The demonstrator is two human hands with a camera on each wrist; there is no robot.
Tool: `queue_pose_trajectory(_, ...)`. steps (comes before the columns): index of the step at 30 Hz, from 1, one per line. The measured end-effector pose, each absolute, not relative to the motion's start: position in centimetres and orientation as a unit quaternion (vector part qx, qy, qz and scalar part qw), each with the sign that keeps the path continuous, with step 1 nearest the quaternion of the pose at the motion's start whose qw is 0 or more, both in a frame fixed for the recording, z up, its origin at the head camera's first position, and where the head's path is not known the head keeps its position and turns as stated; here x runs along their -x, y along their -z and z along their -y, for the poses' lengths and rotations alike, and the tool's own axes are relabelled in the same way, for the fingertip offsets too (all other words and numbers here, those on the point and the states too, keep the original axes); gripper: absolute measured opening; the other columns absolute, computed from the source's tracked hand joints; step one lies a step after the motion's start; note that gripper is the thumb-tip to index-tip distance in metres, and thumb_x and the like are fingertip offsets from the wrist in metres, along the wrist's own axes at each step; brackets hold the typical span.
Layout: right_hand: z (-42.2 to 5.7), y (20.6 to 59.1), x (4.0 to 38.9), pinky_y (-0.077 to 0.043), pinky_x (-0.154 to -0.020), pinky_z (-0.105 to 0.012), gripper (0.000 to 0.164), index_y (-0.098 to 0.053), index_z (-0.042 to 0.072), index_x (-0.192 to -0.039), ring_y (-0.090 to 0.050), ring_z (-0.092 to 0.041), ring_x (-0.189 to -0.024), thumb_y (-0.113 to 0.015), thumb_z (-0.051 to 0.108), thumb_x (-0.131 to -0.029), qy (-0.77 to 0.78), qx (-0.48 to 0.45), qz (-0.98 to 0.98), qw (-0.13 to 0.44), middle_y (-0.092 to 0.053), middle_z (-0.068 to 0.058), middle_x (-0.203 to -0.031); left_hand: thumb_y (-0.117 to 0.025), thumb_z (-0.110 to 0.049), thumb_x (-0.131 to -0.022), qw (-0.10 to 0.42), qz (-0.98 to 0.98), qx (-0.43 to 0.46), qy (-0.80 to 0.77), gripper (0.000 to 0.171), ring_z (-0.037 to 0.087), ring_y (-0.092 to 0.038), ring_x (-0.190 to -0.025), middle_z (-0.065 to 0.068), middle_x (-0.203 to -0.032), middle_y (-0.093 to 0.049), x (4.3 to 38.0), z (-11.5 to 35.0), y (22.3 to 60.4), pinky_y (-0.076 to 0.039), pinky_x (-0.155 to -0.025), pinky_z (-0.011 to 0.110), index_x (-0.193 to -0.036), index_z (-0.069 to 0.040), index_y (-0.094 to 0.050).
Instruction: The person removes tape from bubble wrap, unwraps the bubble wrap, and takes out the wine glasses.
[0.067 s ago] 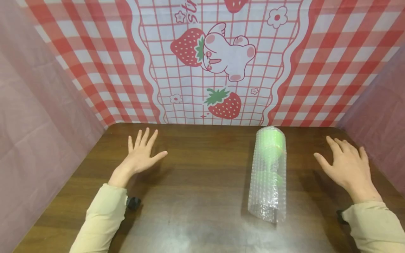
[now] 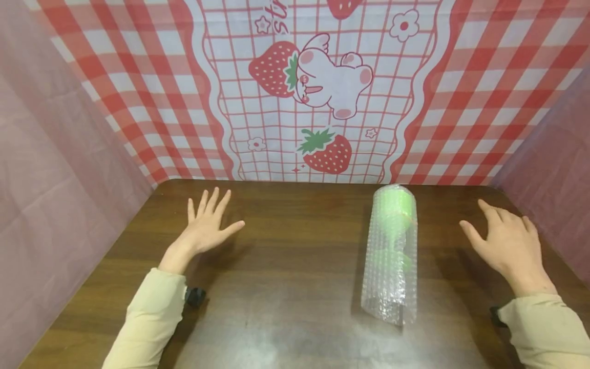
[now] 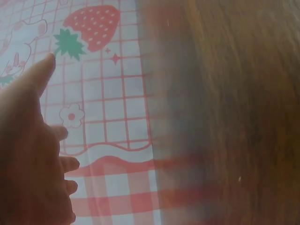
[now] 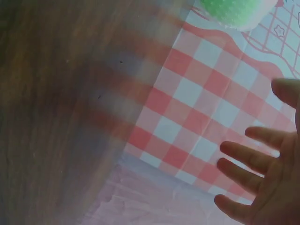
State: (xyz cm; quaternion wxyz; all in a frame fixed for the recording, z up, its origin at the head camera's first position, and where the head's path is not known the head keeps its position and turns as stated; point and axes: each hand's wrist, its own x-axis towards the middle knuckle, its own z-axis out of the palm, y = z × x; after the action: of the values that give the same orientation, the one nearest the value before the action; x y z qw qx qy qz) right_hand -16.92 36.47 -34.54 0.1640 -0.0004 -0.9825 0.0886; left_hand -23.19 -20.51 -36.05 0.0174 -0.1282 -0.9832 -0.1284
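Observation:
A roll of clear bubble wrap (image 2: pixel 389 292) lies on the wooden table, right of the middle. Inside it shows a light green object (image 2: pixel 393 205), wide at the far end and narrowing toward the middle; the wrap blurs its exact kind. My left hand (image 2: pixel 203 233) hovers over the left part of the table with fingers spread, holding nothing. To the right of the wrapped object is my right hand (image 2: pixel 509 246), its fingers loosely extended and touching nothing. In the right wrist view the green end (image 4: pixel 232 11) appears at the top, apart from the right hand (image 4: pixel 267 168).
The brown wooden table (image 2: pixel 286 277) reaches back to a red-and-white checked cloth (image 2: pixel 152 77) printed with strawberries. Pinkish curtains (image 2: pixel 60 154) hang at both sides. A small black device (image 2: pixel 195 296) sits at the left wrist.
The right hand has shifted very slightly to the right, its fingers drawn a little closer together. The left hand has moved barely, and the wrapped object stays in place.

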Motion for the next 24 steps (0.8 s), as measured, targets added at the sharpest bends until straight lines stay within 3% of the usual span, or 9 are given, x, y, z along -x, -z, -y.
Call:
queue_pose_trajectory(4, -36.1, 34.3, 17.0, -0.036, -0.07, -0.063, 0.06, -0.041, -0.001, -0.13, -0.044, -0.054, -0.096, -0.043, 0.045, -0.09, -0.103, 0.027, 0.979, 0.174, -0.047, -0.034, -0.117, -0.04, -0.063, -0.086, 0.031, 0.978, 0.135, 0.155, 0.084, 0.039, 0.0, -0.138, 0.02, -0.151, -0.003, 23.1, 20.1, 36.1, 0.01, -0.108, 0.061, -0.146, -0.01, -0.014)
queue_pose_trajectory(7, -35.7, 34.4, 17.0, -0.039, -0.056, -0.057, 0.051, -0.049, 0.0, -0.12, -0.05, -0.051, -0.088, -0.044, 0.041, -0.09, -0.117, 0.038, 0.976, 0.179, -0.052, -0.031, -0.112, -0.042, -0.057, -0.088, 0.039, 0.975, 0.14, 0.17, 0.077, 0.041, -0.017, -0.134, 0.022, -0.15, -0.011, 23.1, 19.6, 36.2, -0.01, -0.109, 0.061, -0.143, -0.006, -0.024)
queue_pose_trajectory(10, -35.4, 34.7, 17.0, -0.039, -0.048, -0.052, 0.04, -0.056, 0.0, -0.107, -0.055, -0.047, -0.079, -0.047, 0.035, -0.09, -0.125, 0.039, 0.973, 0.188, -0.058, -0.027, -0.101, -0.044, -0.051, -0.09, 0.046, 0.975, 0.141, 0.166, 0.068, 0.041, -0.035, -0.126, 0.022, -0.144, -0.026, 23.1, 19.0, 36.4, -0.03, -0.101, 0.06, -0.138, -0.004, -0.034)
queue_pose_trajectory(13, -35.0, 35.0, 17.1, -0.038, -0.041, -0.047, 0.033, -0.059, 0.001, -0.098, -0.056, -0.044, -0.07, -0.047, 0.03, -0.089, -0.13, 0.039, 0.974, 0.183, -0.061, -0.025, -0.09, -0.047, -0.045, -0.091, 0.061, 0.975, 0.137, 0.161, 0.059, 0.038, -0.046, -0.117, 0.02, -0.134, -0.043, 23.1, 18.5, 36.4, -0.04, -0.093, 0.057, -0.132, -0.003, -0.044)
queue_pose_trajectory(19, -34.1, 35.3, 17.3, -0.039, -0.046, -0.042, 0.033, -0.059, 0.0, -0.095, -0.055, -0.041, -0.071, -0.042, 0.028, -0.09, -0.181, 0.036, 0.975, 0.123, -0.061, -0.024, -0.089, -0.049, -0.039, -0.091, 0.088, 0.971, 0.122, 0.184, 0.051, 0.035, -0.053, -0.109, 0.018, -0.123, -0.054, 23.3, 17.4, 36.4, -0.047, -0.085, 0.052, -0.126, -0.003, -0.049)
queue_pose_trajectory(24, -33.2, 35.5, 17.6, -0.046, -0.062, -0.046, 0.052, -0.049, -0.008, -0.115, -0.058, -0.042, -0.086, -0.037, 0.038, -0.095, -0.277, 0.039, 0.958, 0.061, -0.055, -0.032, -0.106, -0.049, -0.037, -0.091, 0.048, 0.952, 0.115, 0.278, 0.046, 0.033, -0.05, -0.114, 0.016, -0.124, -0.055, 23.1, 16.2, 36.1, -0.044, -0.093, 0.049, -0.123, -0.004, -0.052)
